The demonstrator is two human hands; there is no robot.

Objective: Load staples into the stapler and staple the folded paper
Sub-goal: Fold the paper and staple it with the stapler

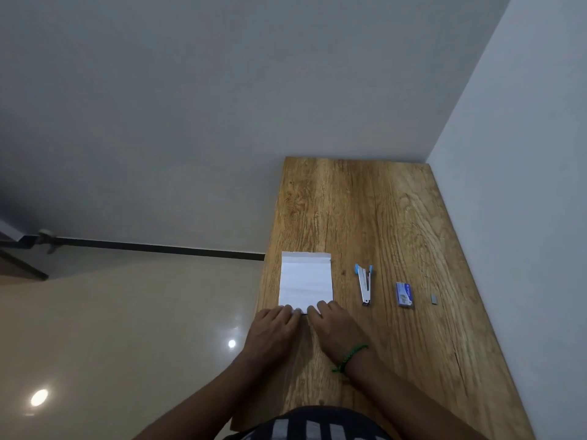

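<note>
A folded white paper (305, 281) lies flat near the left edge of the wooden table (381, 217). My left hand (273, 328) and my right hand (333, 328) press side by side on the paper's near edge, fingers flat. To the right of the paper lies a small silver stapler (364, 284) with blue ends. Further right sits a blue staple box (404, 294), and beyond it a small grey strip of staples (434, 298). Neither hand touches the stapler, box or staples.
The table stands in a corner, with walls at its far end and right side. Its left edge drops to a shiny beige floor (127, 312). A green bracelet (349, 358) is on my right wrist.
</note>
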